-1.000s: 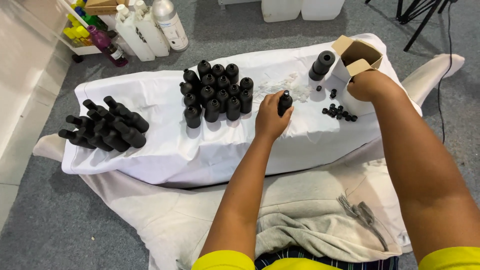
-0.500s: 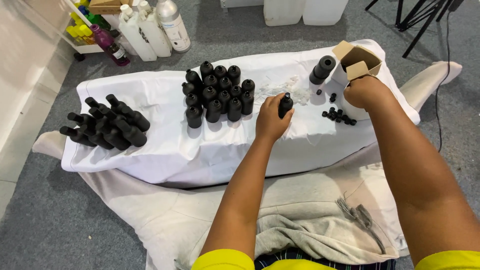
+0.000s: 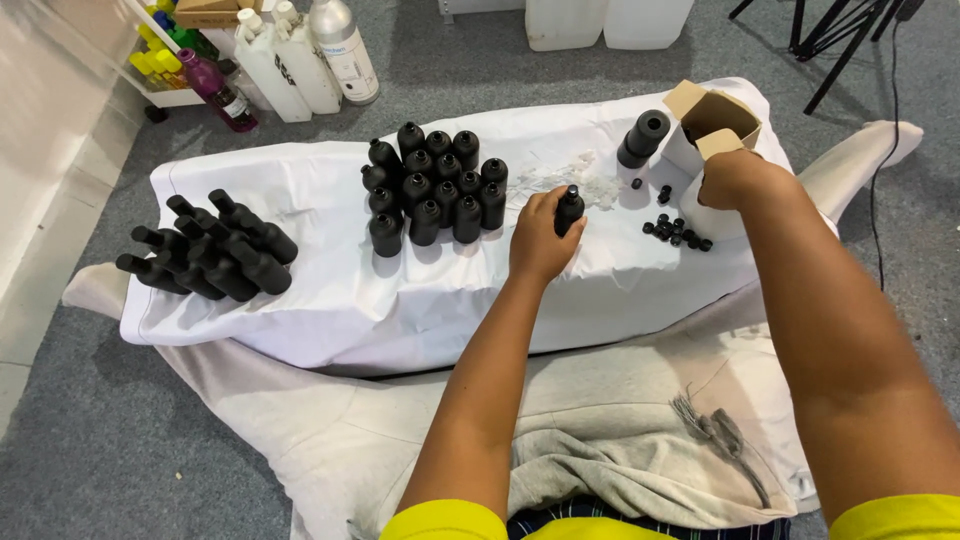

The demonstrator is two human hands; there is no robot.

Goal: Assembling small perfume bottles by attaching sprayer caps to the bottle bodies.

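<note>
L hand [image 3: 540, 240] grips one black bottle [image 3: 569, 208]; R hand [image 3: 730, 180], closed nr loose caps [image 3: 675, 230], contents unclear; approx. half capped upright [image 3: 435, 185], rest lying [image 3: 215, 250].

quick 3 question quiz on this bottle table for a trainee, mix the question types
1. True or false: the left hand grips a black bottle upright on the white cloth.
2. Where is the right hand? A) on the lying bottles B) beside the cardboard box C) on the grey floor
3. Fill in: the loose black caps lie just ____ of the right hand, as the camera sees it.

Key: 1 true; 2 B; 3 left
</note>
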